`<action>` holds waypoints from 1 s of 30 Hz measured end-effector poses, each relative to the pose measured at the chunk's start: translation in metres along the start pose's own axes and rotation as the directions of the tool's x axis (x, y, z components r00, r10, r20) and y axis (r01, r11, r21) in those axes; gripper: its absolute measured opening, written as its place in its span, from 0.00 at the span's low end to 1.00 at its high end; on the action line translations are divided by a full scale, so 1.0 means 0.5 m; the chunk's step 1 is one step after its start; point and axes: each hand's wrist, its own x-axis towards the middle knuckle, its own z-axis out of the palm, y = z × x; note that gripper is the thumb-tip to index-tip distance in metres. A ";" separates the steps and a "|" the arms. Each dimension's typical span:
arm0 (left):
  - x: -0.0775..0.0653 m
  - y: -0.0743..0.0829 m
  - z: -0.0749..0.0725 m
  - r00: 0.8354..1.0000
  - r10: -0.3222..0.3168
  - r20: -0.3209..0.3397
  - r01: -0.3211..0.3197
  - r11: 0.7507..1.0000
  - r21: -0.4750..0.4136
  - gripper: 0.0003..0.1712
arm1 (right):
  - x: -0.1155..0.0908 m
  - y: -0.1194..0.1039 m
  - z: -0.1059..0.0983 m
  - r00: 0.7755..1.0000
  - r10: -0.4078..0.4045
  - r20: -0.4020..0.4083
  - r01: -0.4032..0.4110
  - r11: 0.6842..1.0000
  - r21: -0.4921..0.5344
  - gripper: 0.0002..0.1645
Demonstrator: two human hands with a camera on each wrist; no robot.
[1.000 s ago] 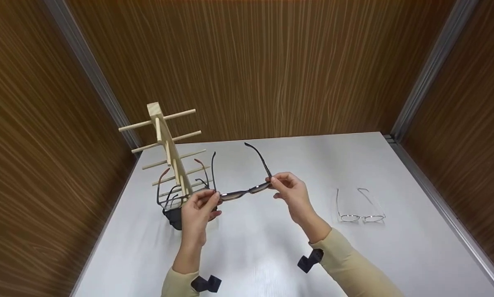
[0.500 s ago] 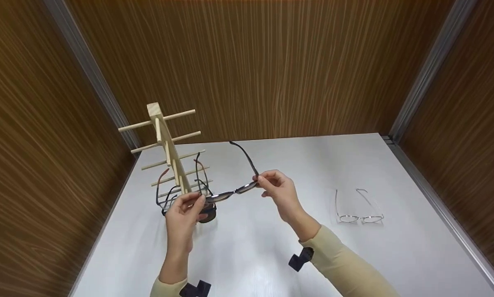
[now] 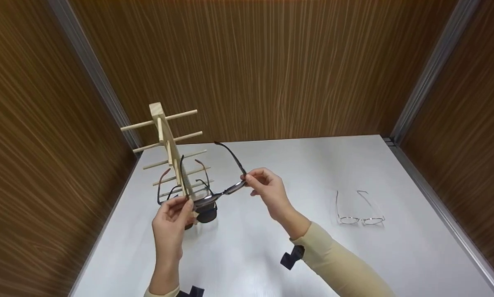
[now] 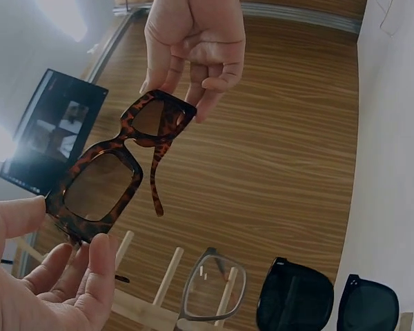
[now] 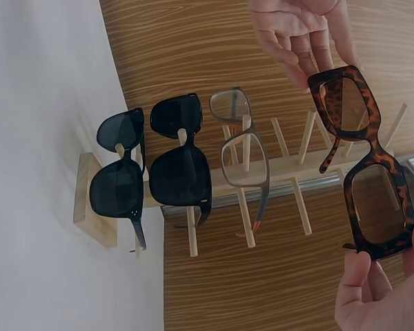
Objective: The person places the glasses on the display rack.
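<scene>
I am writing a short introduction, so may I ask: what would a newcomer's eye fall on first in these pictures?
Most likely the tortoiseshell sunglasses, held above the white table between the left hand and the right hand. Next, probably, the wooden rack at the left of the head view, bearing three pairs of eyewear low down. Finally, thin-rimmed glasses lie on the table at the right.

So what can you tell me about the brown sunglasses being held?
The sunglasses have a thick, squarish frame, mottled brown and black, plastic by its look, with see-through brown lenses. The left hand pinches one end, the right hand the other, holding them slanted above the table. Both side arms are unfolded; in the head view, one overlaps the rack, but whether they touch is unclear.
</scene>
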 end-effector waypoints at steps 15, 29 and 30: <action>0.011 0.016 -0.034 0.995 0.025 -0.095 -0.020 0.998 0.056 0.19 | 0.027 -0.003 0.043 0.997 0.007 0.079 -0.006 1.000 -0.021 0.11; 0.054 0.019 -0.062 0.985 0.047 -0.164 -0.034 0.996 0.078 0.18 | 0.062 -0.010 0.101 0.997 0.027 0.076 -0.023 0.998 -0.060 0.12; 0.057 0.018 -0.063 0.985 0.045 -0.169 -0.032 0.996 0.079 0.18 | 0.065 -0.009 0.104 0.997 0.024 0.076 -0.019 0.998 -0.057 0.12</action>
